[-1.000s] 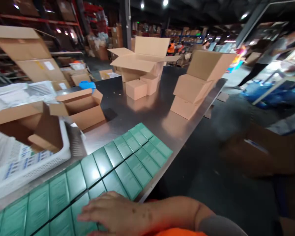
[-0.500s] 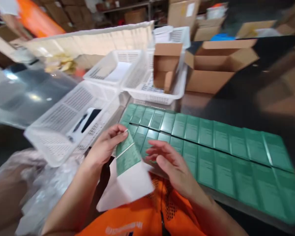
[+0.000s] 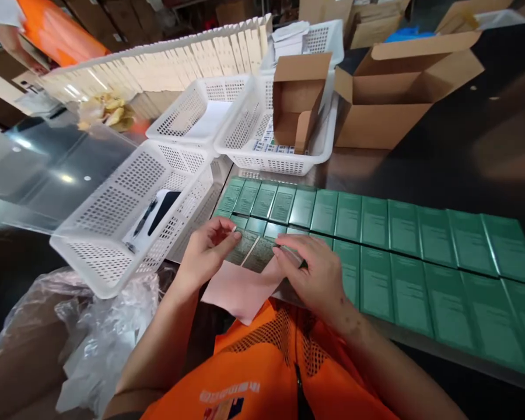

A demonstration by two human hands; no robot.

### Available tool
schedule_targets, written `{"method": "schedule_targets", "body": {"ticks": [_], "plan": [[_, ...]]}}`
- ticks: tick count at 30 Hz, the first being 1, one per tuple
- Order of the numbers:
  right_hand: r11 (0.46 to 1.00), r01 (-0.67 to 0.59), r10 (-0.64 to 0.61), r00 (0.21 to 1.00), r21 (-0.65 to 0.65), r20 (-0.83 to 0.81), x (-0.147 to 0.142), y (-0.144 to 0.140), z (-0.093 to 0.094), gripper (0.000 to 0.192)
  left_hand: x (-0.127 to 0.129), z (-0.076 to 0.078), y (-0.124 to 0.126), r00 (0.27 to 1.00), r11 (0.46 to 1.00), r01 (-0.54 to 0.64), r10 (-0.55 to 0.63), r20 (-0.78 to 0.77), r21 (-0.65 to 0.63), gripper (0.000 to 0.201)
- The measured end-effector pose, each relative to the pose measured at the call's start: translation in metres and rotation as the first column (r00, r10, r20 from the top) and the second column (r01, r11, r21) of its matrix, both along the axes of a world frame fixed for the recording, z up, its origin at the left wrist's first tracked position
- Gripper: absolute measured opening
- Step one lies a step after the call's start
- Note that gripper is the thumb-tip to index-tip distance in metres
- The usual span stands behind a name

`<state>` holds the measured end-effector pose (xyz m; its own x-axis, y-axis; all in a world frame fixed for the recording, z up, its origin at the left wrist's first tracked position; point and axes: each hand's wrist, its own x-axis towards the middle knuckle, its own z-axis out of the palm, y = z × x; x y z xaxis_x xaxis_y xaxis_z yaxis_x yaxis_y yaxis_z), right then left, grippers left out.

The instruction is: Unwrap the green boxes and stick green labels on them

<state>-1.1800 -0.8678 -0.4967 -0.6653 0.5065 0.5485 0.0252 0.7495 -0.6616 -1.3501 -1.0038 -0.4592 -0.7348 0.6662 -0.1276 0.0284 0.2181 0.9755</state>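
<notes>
A label sheet with dark green printed panels, split by a pale line, is stretched between my two hands. Its pale pinkish backing hangs down in front of my orange vest. My left hand pinches the upper left corner between thumb and fingers. At the right edge, my right hand has thumb and fingertips closed on the sheet. Just beyond and to the right lie two rows of green boxes side by side on the dark table, some in the near row partly hidden by my hands.
White perforated baskets stand to the left and behind; one holds a small cardboard box. An open carton is at the back. A bag of crumpled clear plastic sits lower left. Another person's orange garment shows far left.
My right hand has come left and closed on the right side of the label sheet. The sheet has lifted and turned to lie more across, with my left hand still on its corner.
</notes>
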Motion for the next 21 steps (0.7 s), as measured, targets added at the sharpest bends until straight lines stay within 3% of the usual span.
{"method": "schedule_targets", "body": {"ticks": [2, 4, 10, 12, 14, 16, 18, 21], "plan": [[0.975, -0.007, 0.023, 0.997, 0.224, -0.069, 0.001, -0.003, -0.001, 0.016, -0.004, -0.006, 0.001, 0.999, 0.999, -0.031, 0.031, 0.005, -0.013, 0.022], [0.953, -0.022, 0.051, 0.995, 0.303, -0.089, 0.002, -0.005, -0.002, 0.015, -0.008, -0.010, 0.001, 0.998, 0.998, -0.061, 0.061, 0.022, -0.009, 0.024], [0.998, 0.042, -0.041, 0.999, 0.051, -0.031, -0.001, -0.004, -0.007, 0.012, -0.008, -0.008, 0.001, 0.989, 0.999, -0.024, 0.017, 0.149, 0.042, 0.030], [0.997, 0.062, -0.061, 0.997, 0.043, -0.043, -0.003, -0.002, -0.009, 0.005, -0.006, -0.007, 0.003, 0.985, 0.998, -0.022, 0.013, 0.171, 0.051, 0.030], [0.989, 0.069, -0.062, 0.996, 0.130, -0.062, -0.002, -0.004, -0.009, 0.011, -0.007, -0.010, 0.004, 0.984, 0.998, -0.028, 0.019, 0.180, 0.048, 0.030], [0.955, -0.004, 0.024, 0.998, 0.297, -0.062, 0.004, -0.009, -0.005, 0.017, -0.011, -0.013, 0.005, 0.978, 0.998, -0.047, 0.041, 0.203, 0.029, 0.031], [0.883, -0.198, 0.222, 0.975, 0.425, -0.006, 0.017, -0.014, 0.005, 0.022, -0.021, -0.016, 0.006, 0.965, 0.997, -0.073, 0.068, 0.255, 0.008, 0.035], [0.826, -0.475, 0.487, 0.873, 0.303, 0.041, 0.038, -0.009, 0.030, 0.029, -0.041, -0.015, 0.007, 0.954, 0.995, -0.096, 0.098, 0.285, -0.020, 0.037]]}}
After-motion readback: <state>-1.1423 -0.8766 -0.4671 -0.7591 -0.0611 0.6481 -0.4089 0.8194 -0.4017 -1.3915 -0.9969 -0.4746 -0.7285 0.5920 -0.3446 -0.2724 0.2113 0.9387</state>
